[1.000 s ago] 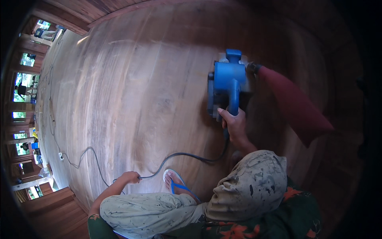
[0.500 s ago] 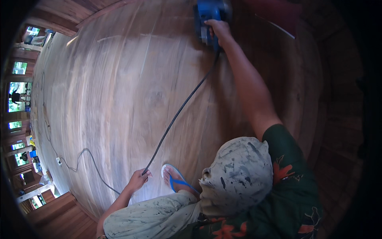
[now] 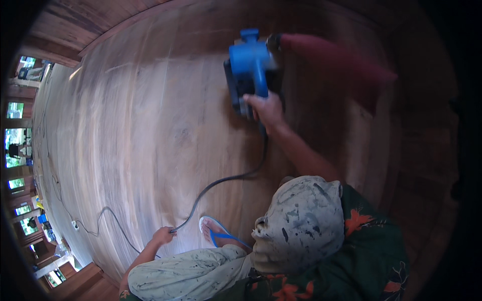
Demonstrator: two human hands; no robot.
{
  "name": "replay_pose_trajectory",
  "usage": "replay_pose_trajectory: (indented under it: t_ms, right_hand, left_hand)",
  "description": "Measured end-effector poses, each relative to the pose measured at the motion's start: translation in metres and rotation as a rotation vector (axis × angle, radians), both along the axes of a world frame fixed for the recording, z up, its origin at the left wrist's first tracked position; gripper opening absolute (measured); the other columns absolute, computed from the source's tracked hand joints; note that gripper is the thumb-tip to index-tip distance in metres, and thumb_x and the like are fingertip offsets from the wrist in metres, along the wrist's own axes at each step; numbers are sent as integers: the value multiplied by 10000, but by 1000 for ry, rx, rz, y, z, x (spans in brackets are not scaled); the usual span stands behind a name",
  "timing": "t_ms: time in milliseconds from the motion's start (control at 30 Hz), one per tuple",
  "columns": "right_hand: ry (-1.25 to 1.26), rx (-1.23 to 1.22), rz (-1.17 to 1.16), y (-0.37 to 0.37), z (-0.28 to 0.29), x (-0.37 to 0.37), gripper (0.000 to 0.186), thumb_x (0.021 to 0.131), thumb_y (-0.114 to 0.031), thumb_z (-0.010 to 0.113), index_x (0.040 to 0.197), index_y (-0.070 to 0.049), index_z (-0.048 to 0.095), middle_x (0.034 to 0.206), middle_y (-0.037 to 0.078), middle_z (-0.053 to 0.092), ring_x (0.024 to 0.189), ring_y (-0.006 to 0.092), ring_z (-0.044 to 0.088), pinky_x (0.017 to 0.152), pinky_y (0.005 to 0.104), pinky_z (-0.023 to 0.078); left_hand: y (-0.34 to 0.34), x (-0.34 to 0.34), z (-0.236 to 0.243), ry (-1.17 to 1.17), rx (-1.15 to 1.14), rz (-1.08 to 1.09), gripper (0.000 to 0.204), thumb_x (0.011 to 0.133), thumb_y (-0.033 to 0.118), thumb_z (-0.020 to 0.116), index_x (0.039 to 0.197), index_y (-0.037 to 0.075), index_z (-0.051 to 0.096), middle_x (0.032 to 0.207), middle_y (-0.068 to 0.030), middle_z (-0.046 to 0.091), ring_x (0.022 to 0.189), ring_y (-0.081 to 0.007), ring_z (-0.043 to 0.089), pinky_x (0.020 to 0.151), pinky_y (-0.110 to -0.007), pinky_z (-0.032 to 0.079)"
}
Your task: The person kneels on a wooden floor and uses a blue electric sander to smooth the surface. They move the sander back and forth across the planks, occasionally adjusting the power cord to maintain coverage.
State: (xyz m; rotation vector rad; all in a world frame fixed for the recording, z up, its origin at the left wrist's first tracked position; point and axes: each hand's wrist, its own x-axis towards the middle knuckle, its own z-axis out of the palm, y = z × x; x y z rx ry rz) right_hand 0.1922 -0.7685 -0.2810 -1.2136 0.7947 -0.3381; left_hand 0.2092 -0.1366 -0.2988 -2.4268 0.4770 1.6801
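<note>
My right hand (image 3: 268,110) is closed round the rear handle of a blue belt sander (image 3: 249,59). The sander rests on wide wooden floorboards (image 3: 175,125), ahead of my knee. A dark red dust bag (image 3: 336,59) trails off its right side, blurred by motion. From the sander's rear, a black power cord (image 3: 203,193) curves back to my left hand (image 3: 161,236), whose fingers are wrapped round it low by my left knee. The sander's underside is hidden.
My foot in a blue-strapped flip-flop (image 3: 213,233) is planted between the hands. More cord runs left to a small white connector (image 3: 75,225). Wooden walls border the boards. Along the far left are window openings (image 3: 15,145) and several blue and yellow items.
The sander has come back toward me in my right hand, and that arm is now bent. The dust bag has swung into fuller view. The cord has gone from taut to slack.
</note>
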Motion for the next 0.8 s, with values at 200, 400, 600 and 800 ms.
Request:
replay_pose_trajectory:
  t_ms: [200,400,600,800]
  right_hand:
    - [48,-32,-34,69,24,-80,219,865,-216,769,888,-38,643,659,-1,584,525,83,527,490,279,422]
    - [90,-52,-62,44,8,-60,291,842,-227,779,991,12,708,799,85,696,740,149,640,714,344,522]
    - [64,-127,-131,-89,-21,64,403,761,-325,809,938,28,730,869,139,739,783,236,697,737,408,546]
    - [-133,-156,-95,-194,-26,159,333,814,-318,780,658,-84,602,589,17,566,482,148,515,492,328,401]
  left_hand:
    - [-22,33,0,-50,87,-38,270,930,302,615,1072,116,750,1039,-175,735,1023,-355,687,877,-436,520]
    - [-43,38,-6,-47,-16,197,249,941,262,613,1001,60,747,958,-182,739,947,-321,704,844,-399,519]
    - [-63,21,26,-95,-55,235,213,955,206,595,999,41,722,860,-153,717,807,-265,695,756,-378,518]
    - [-134,-2,68,-37,-394,580,184,1007,168,570,945,28,672,641,-14,542,576,-106,517,548,-279,404]
